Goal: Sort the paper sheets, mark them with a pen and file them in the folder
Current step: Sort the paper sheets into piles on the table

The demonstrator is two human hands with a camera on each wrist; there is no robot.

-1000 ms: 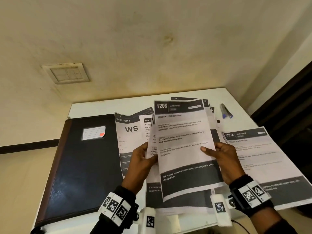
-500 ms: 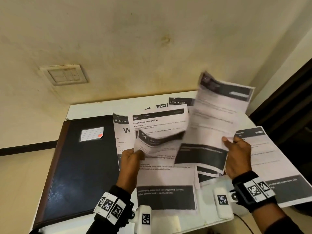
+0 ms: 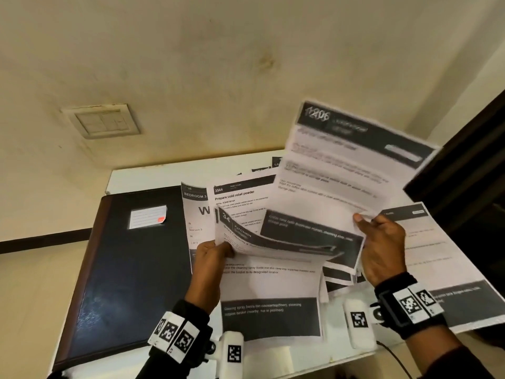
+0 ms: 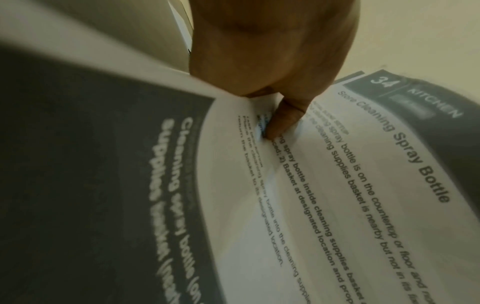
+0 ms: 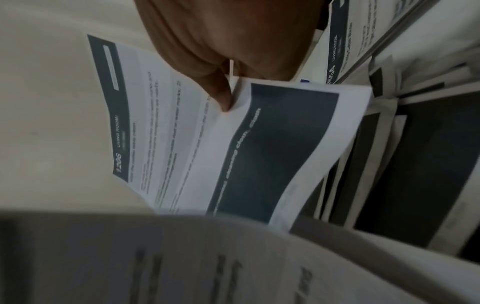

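Sorting is the step in hand, judging by how things lie: the right hand (image 3: 382,247) pinches a single white printed sheet headed 1206 (image 3: 336,170) by its lower edge, thumb on top, and holds it lifted and tilted away above the right side of the white table (image 3: 153,176), while the left hand (image 3: 209,258) grips the remaining fan of black-banded paper sheets (image 3: 270,283) at its left edge, the thumb pressing on the top page, which reads "Store Cleaning Spray Bottle" in the left wrist view. The next move probably calls for laying the lifted sheet onto the right-hand page headed 1654 lying flat on the table (image 3: 426,258), squarely enough to keep the piles distinct. The dark blue folder with a brown spine and a small white label (image 3: 123,266) lies closed just left of the papers; what it contains cannot be seen, and no pen shows in these views
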